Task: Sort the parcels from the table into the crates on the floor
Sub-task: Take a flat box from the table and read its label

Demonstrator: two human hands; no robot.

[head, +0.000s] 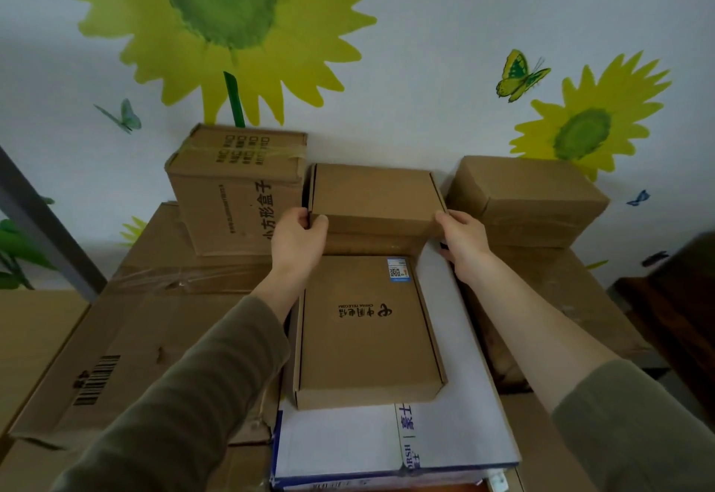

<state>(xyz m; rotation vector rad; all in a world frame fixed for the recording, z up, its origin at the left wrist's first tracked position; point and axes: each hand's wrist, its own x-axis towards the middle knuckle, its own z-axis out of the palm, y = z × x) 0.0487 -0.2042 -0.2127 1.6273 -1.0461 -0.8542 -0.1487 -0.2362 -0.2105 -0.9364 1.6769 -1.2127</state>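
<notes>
Taking the flat brown cardboard mailer box (375, 197) as the centre of the dial, it sits high in the pile, close to the painted wall, and both hands hold it by its near corners. The left hand (300, 238) takes the corner at eight o'clock. Its thumb lies on the near side face and its fingers curl round the left end. The right hand (466, 244) grips the corner at four o'clock with the thumb against the edge, and its other fingers are hidden below the box. I cannot tell whether the box is lifted or rests on the brown cardboard showing just beneath it.

At six o'clock lies a second flat brown mailer box with a black telecom logo and a small blue-and-white label (367, 336). It rests on top of a white carton with blue print (348, 441). At nine o'clock stands a tall brown carton with black characters and clear tape (236, 197), which is set on a large brown carton bearing a barcode (135, 336). At three o'clock, just beside the held box, sits a plain brown cardboard box (530, 197). At twelve o'clock the pale wall (406, 66) carries painted yellow sunflowers and butterflies.
</notes>
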